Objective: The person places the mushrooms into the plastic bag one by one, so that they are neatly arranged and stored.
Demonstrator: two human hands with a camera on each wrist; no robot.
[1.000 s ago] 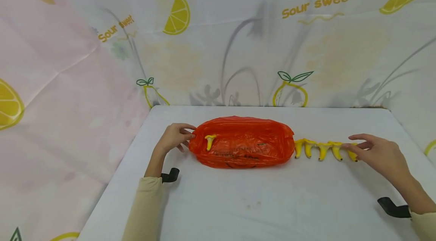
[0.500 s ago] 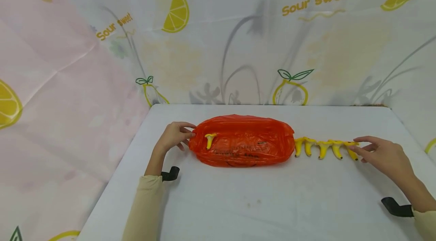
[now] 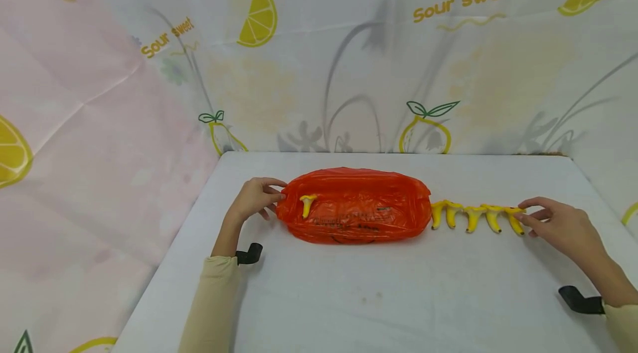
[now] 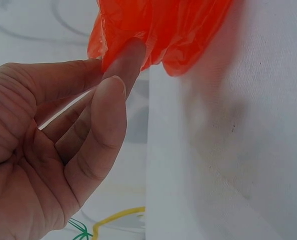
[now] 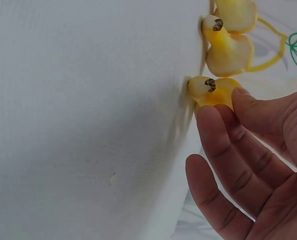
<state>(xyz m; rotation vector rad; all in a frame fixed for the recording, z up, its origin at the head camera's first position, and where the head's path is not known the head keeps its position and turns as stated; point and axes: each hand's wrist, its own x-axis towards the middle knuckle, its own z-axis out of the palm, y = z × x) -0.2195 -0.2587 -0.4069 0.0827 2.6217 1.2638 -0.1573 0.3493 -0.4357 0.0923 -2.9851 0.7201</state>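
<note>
A red plastic bag (image 3: 354, 209) lies on the white table with its mouth spread wide. At its left end my left hand (image 3: 254, 199) pinches the bag's edge between thumb and fingers; the left wrist view shows the thin red film (image 4: 158, 30) at the fingertips. One small yellow toy banana (image 3: 307, 206) with a peeled-looking top is inside the bag, on its left side. My right hand (image 3: 568, 228) pinches the far-right toy banana (image 3: 515, 222) of a row, its thumb and fingertips on the yellow body (image 5: 216, 92), which they partly cover.
More toy bananas (image 3: 471, 219) stand in the row between the bag's right end and my right hand, dark tips towards me. Behind the table (image 3: 379, 292) hangs a white cloth (image 3: 319, 76) with lemon prints. A pinkish cloth (image 3: 89, 175) covers the left side.
My right hand has shifted slightly right, to the outer end of the last toy banana, uncovering more of it. That toy banana's top now lines up with the row. The left hand keeps its place.
</note>
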